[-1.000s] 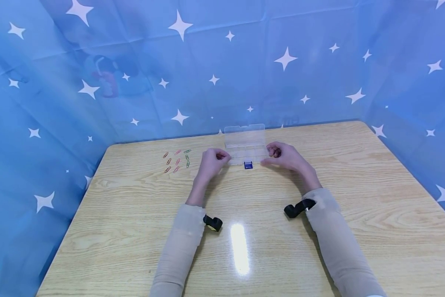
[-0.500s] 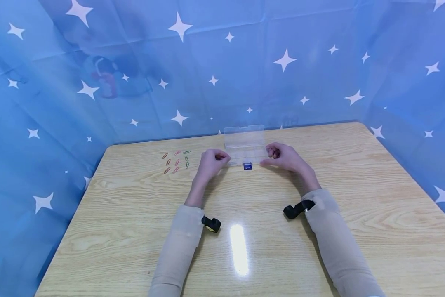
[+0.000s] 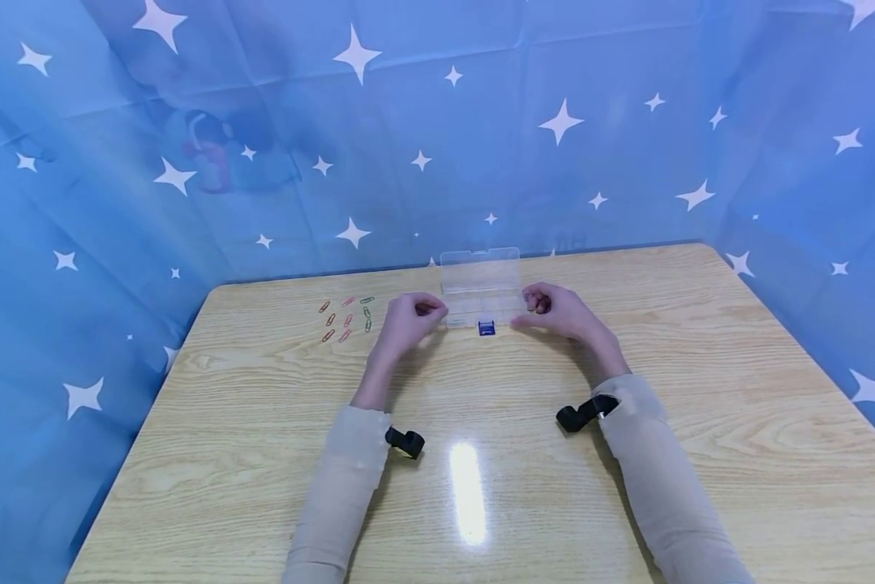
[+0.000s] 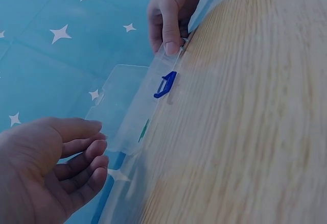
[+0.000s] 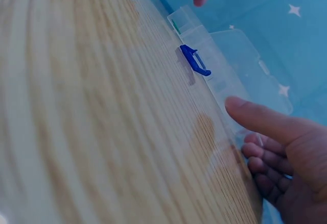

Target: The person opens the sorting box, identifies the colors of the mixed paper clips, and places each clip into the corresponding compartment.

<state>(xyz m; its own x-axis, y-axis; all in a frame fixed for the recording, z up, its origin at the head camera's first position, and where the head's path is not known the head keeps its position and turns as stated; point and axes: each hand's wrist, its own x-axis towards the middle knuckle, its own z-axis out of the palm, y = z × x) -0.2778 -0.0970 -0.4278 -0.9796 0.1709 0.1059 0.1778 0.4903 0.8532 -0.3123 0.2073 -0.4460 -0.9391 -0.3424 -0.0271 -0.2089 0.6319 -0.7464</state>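
Count one box (image 3: 481,280), one blue latch (image 3: 486,328), and nine paperclips (image 3: 347,320) outside it: three red, three pink, three green.

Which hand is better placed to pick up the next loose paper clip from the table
Probably the left hand: the paper clips lie on its side, closer to it, and it appears to hold nothing. The right hand is farther away and holds the right end of the clear box.

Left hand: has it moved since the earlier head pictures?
Yes, slightly to the left: judged against the green paper clips, the left hand is now a little nearer to them.
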